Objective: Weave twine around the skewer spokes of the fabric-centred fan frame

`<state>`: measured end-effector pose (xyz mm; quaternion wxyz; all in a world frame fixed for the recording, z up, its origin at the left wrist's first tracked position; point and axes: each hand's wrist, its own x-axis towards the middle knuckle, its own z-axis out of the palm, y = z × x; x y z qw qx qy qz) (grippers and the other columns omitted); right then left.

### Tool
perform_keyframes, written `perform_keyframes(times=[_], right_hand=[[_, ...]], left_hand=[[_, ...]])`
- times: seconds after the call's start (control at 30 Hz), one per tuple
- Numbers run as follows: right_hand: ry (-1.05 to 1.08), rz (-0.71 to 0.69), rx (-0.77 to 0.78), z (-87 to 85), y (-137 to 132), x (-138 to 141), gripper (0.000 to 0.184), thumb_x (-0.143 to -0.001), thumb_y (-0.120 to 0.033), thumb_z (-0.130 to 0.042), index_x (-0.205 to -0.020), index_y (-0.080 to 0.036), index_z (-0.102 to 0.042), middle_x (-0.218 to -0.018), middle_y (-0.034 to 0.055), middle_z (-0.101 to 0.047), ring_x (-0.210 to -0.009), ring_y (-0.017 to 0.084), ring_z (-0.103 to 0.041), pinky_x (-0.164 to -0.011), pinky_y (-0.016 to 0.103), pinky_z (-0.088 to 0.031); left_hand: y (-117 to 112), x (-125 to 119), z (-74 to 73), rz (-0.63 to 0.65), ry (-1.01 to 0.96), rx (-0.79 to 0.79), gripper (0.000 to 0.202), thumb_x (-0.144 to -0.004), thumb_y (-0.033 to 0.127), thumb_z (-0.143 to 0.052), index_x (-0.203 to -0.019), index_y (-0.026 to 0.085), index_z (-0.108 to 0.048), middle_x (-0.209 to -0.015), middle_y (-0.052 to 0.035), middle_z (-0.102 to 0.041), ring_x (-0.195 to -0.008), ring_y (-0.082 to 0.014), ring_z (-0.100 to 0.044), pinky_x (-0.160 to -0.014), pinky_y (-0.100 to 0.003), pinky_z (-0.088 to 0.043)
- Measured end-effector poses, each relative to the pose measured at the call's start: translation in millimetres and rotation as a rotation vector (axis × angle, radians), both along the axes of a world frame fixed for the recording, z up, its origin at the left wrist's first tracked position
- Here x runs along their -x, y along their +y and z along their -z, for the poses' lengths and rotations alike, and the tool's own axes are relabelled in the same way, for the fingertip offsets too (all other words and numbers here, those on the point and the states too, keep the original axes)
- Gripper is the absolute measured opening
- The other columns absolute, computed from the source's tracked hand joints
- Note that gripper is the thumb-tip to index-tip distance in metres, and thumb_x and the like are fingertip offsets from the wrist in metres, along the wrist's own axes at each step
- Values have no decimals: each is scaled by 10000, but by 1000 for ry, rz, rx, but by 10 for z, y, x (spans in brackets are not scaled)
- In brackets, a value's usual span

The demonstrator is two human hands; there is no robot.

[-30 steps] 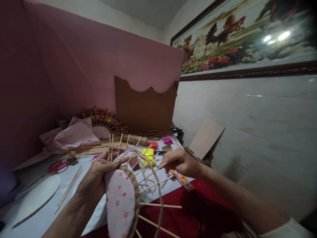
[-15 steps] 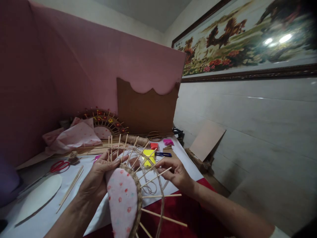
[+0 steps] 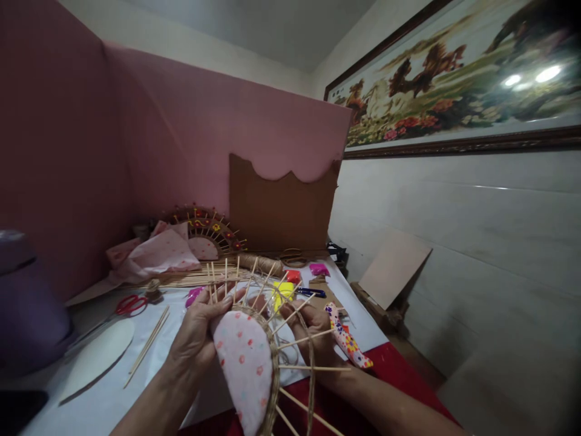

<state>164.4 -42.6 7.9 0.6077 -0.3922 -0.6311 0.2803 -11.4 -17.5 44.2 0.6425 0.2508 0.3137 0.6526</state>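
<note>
My left hand (image 3: 196,336) grips a half-round craft piece at its upper left, thumb in front and fingers behind. The piece has a padded panel of pink floral cloth (image 3: 242,357), a braided twine edge, and thin wooden sticks (image 3: 313,368) fanning outward. Twine (image 3: 311,387) runs from stick to stick in an outer arc. My right hand (image 3: 313,333) is closed behind the upper right sticks, its fingertips pinching the twine; sticks partly cover these fingers. Loose twine hangs beneath the fingers.
Red-handled scissors (image 3: 131,305), a white oval board (image 3: 97,360) and loose sticks (image 3: 146,345) lie left. Behind are a twine roll (image 3: 261,264), yellow packet (image 3: 282,293), blue cutter (image 3: 311,292) and a decorated fan (image 3: 218,227). A floral-patterned object (image 3: 347,339) lies right; a purple container (image 3: 31,303) stands left.
My right hand has moved left and down, in behind the sticks, uncovering the floral-patterned object. The view has swung slightly left, and my left hand keeps its hold.
</note>
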Motion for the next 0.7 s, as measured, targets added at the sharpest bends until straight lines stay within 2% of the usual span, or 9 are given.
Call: perform_keyframes(times=[0.1, 0.27, 0.43, 0.5, 0.6, 0.7], right_hand=[[102, -90, 73, 48, 18, 6, 151, -816, -312, -553, -831, -179, -625, -800, 42, -634, -722, 155, -564, -675, 262, -445], [210, -174, 195, 37, 104, -53, 187, -723, -341, -653, -698, -168, -585, -658, 3, -550, -620, 123, -510, -579, 230, -423], [264, -145, 229, 27, 114, -46, 183, -702, -318, -665, -688, -161, -572, -548, -43, -481, -474, 73, -406, -464, 188, -353], [303, -150, 203, 41, 102, -18, 160, -735, -313, -635, -771, -171, -571, -563, -41, -508, -500, 87, -456, -481, 190, -375], [293, -90, 122, 60, 93, 7, 182, -738, -293, -639, -867, -179, -582, -734, 5, -620, -664, 135, -572, -602, 222, -446], [228, -29, 65, 67, 94, -1, 172, -723, -291, -659, -840, -169, -625, -805, 34, -663, -727, 163, -605, -649, 244, -467]], left_hand=[[-3, -2, 9, 3, 3, 4, 386, -657, -153, -463, -874, 147, -573, -935, -70, -664, -810, -183, -683, -622, -254, -569], [-3, 2, -8, 14, 19, -14, 378, -662, -146, -469, -876, 146, -575, -915, -68, -667, -800, -185, -684, -604, -255, -570], [6, 2, -5, 29, 11, -8, 368, -663, -148, -456, -857, 143, -568, -935, -76, -664, -795, -190, -685, -601, -278, -575], [8, -6, 7, 26, 12, 5, 367, -658, -148, -464, -855, 142, -572, -942, -73, -662, -790, -185, -685, -603, -267, -575], [2, -30, 28, 42, 7, 22, 389, -649, -151, -471, -881, 143, -573, -950, -75, -666, -805, -187, -683, -621, -262, -575], [-12, -57, 43, 74, 10, 37, 390, -655, -140, -479, -905, 145, -566, -916, -80, -680, -773, -191, -689, -590, -255, -575]])
